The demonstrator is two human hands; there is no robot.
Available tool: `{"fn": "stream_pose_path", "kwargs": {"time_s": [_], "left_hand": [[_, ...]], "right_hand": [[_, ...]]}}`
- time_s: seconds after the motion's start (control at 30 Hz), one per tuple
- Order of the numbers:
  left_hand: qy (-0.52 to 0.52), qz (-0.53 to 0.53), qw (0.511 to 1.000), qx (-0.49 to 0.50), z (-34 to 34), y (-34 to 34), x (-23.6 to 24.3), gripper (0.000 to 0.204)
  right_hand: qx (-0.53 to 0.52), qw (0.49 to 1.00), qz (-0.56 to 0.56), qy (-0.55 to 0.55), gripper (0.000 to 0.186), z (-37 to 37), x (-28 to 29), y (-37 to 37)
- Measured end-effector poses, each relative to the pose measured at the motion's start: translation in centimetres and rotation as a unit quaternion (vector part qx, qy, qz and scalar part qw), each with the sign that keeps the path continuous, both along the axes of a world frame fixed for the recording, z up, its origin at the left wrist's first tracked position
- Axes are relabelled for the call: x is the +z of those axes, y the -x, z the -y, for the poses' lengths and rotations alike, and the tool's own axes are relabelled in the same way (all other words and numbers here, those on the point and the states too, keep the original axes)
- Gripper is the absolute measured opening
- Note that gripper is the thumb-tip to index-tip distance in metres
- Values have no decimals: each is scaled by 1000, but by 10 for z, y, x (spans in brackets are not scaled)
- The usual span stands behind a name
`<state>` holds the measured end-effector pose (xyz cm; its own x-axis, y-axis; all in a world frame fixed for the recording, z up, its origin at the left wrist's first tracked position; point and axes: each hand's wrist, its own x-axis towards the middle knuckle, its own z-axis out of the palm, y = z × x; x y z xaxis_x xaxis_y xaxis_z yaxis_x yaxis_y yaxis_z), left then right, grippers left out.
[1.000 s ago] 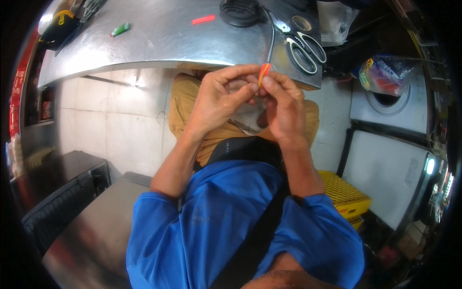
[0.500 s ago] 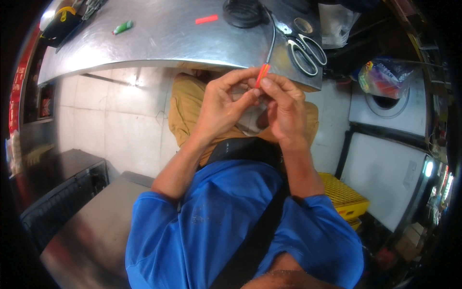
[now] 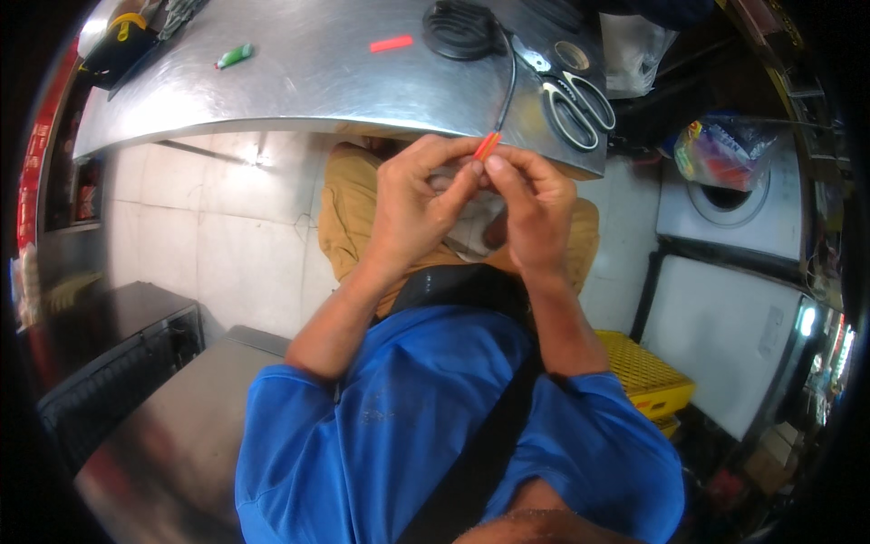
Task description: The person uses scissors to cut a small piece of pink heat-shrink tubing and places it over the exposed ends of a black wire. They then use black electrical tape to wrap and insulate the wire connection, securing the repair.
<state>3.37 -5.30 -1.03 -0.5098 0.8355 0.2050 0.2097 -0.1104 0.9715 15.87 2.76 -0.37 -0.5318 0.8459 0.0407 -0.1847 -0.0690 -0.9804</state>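
Above my lap, at the table's near edge, both hands meet at the red end [image 3: 488,145] of a black cable [image 3: 513,86]. This end looks like thin red-orange strands or a sleeve; which, I cannot tell. My left hand [image 3: 412,199] pinches it between thumb and forefinger. From the other side, my right hand [image 3: 539,204] is closed on it too, fingertips almost touching the left ones. The cable runs back to a black coil [image 3: 453,32] on the metal table [image 3: 308,72]. White-handled scissors [image 3: 575,107] lie right of the cable.
A roll of tape [image 3: 571,56] is beside the scissors. A flat red stick [image 3: 391,43] and a small green tube [image 3: 236,56] lie farther left. Over the white washing machine [image 3: 680,204] at the right hangs a colourful plastic bag [image 3: 725,154]. Yellow crates [image 3: 648,372] stand low right.
The red end has tilted from nearly upright to slanting, and my fingers have drawn in closer around it. Table items stay put apart from a slight view shift.
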Motion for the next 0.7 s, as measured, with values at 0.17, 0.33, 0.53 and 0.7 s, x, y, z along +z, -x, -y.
{"fn": "stream_pose_path", "kwargs": {"time_s": [0.17,0.33,0.53,0.7], "left_hand": [[-23,-96,995,30,0,-5,10,24],[-51,128,990,-19,1,-2,0,22],[15,243,966,-85,-3,15,8,21],[49,245,963,-102,-7,17,14,21]], "right_hand": [[-29,997,39,-59,19,-1,-1,2],[-3,998,47,-52,19,-3,5,1],[34,996,81,-8,20,-5,12,-3],[29,988,128,-76,19,-6,14,-7]]}}
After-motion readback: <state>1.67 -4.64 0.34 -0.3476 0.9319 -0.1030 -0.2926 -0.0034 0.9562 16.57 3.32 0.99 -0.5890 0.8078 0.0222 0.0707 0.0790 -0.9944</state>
